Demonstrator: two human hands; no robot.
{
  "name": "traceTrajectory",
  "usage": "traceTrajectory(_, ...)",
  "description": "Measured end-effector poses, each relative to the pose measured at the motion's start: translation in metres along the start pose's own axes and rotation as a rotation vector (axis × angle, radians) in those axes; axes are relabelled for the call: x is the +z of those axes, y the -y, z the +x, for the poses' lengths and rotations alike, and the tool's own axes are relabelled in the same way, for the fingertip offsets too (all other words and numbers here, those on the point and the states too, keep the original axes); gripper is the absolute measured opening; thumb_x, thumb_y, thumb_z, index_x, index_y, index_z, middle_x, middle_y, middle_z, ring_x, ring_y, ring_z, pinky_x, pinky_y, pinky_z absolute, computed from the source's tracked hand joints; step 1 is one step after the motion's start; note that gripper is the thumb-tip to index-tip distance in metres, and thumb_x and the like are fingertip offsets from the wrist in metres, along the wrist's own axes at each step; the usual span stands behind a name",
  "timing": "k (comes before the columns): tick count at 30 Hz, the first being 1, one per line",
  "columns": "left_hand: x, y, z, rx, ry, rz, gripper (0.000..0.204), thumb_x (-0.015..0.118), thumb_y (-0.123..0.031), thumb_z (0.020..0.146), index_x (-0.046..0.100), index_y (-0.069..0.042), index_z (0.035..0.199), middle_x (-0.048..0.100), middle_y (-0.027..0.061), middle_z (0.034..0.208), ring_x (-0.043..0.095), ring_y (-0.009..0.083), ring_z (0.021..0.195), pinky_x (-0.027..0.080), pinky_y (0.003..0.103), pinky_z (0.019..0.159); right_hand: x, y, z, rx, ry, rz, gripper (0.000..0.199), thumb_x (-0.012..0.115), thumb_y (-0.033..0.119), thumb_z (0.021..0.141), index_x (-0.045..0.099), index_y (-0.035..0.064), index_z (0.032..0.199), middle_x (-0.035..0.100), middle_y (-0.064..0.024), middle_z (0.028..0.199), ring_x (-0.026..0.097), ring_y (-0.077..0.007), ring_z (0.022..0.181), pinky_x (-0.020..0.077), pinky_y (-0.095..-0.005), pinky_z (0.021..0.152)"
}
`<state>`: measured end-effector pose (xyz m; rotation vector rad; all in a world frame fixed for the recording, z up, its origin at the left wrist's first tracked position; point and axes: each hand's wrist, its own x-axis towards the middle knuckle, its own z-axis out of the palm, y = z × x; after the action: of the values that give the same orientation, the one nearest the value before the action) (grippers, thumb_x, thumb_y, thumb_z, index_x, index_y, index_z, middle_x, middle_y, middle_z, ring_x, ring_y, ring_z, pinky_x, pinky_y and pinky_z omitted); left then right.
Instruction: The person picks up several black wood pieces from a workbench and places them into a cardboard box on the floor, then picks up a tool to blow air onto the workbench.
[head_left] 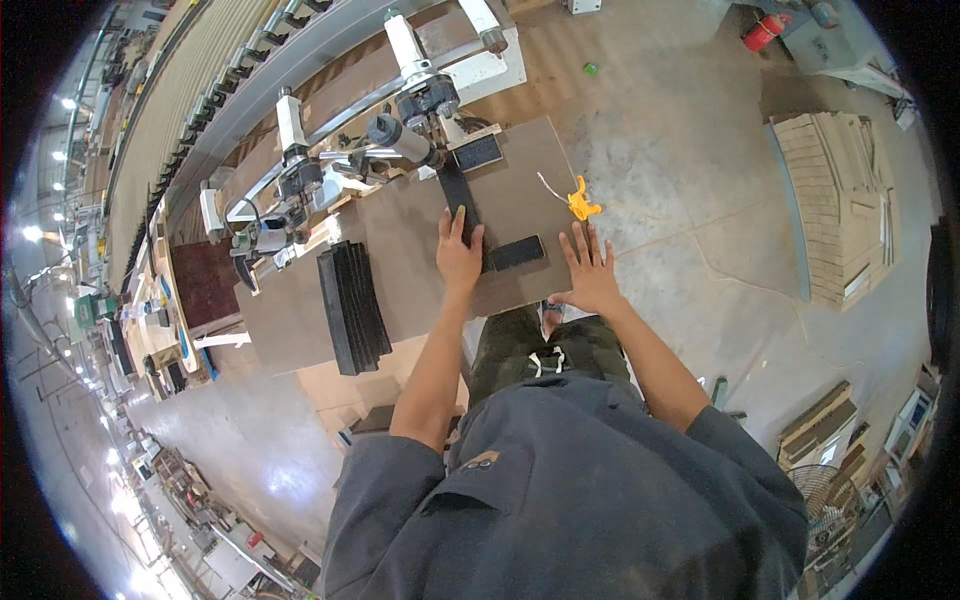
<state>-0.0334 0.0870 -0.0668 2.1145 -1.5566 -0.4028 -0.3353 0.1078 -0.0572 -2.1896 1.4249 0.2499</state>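
Observation:
My left hand (460, 250) lies over a long dark strip (459, 195) on the brown board. Its fingers and thumb span the strip's width, thumb at the right edge. The strip's far end reaches the grey cylindrical head (398, 138) of a machine. My right hand (592, 278) is open, fingers spread, by the board's right edge, and holds nothing. Between the hands a short black block (518, 252) sits against the strip. Another black block (477, 152) lies farther up, beside the machine. A yellow tool (581, 200) with a thin white tube is just beyond my right fingertips.
A stack of black strips (352, 310) lies on the brown board (405, 240) to the left. Machine heads with white arms (405, 45) line the far side. A pallet of boards (838, 205) stands on the floor at right, a red fire extinguisher (765, 32) beyond.

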Motion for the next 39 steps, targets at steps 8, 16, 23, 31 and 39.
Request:
traceTrajectory(8,-0.023,0.029,-0.035,0.187,0.158,-0.025,0.066,0.074,-0.033,0.102,0.051,-0.012,0.161,0.048,0.0156,0.169,0.057,0.0436,0.133,0.039,0.053,0.118,0.002,-0.002,0.0,-0.019,-0.06,0.04,0.147,0.085,0.077,0.069,0.003,0.0215,0.178,-0.01,-0.0124,0.184,-0.011,-0.0396,0.169,0.0075,-0.0725,0.128)
traceTrajectory(16,-0.022,0.027,-0.014,0.164,0.02,0.074,0.031,0.075,-0.021,0.1,0.077,-0.016,0.131,0.077,0.0144,0.131,0.07,0.0354,0.085,0.057,0.044,0.081,0.002,-0.001,0.001,-0.016,-0.016,-0.012,0.147,0.078,0.085,0.071,-0.002,0.022,0.178,-0.015,-0.0121,0.184,-0.013,-0.0399,0.169,0.0042,-0.0723,0.129)
traceTrajectory(23,-0.011,0.03,-0.018,0.241,-0.053,0.137,0.031,0.075,-0.016,0.099,0.078,-0.016,0.13,0.076,0.0158,0.132,0.072,0.0345,0.086,0.058,0.043,0.079,0.002,0.001,0.003,-0.026,-0.042,0.012,0.147,0.082,0.081,0.069,0.004,0.0189,0.177,-0.011,-0.0154,0.184,-0.012,-0.0411,0.169,0.0072,-0.0744,0.127)
traceTrajectory(31,-0.009,0.032,-0.015,0.262,-0.126,0.164,0.032,0.071,-0.02,0.102,0.077,-0.017,0.133,0.075,0.0163,0.135,0.073,0.0338,0.089,0.058,0.044,0.08,-0.005,0.009,0.007,0.024,0.023,-0.064,0.147,0.079,0.084,0.072,-0.004,0.024,0.177,-0.016,-0.0121,0.184,-0.013,-0.0415,0.168,0.0019,-0.0731,0.129)
traceTrajectory(39,-0.02,0.033,-0.02,0.328,-0.076,0.133,0.042,0.065,-0.021,0.106,0.065,-0.014,0.148,0.071,0.0186,0.141,0.07,0.0372,0.098,0.057,0.046,0.087,-0.006,0.013,0.005,0.061,0.018,-0.137,0.147,0.077,0.086,0.071,-0.005,0.0242,0.177,-0.017,-0.0116,0.183,-0.013,-0.0404,0.168,0.0039,-0.0744,0.128)
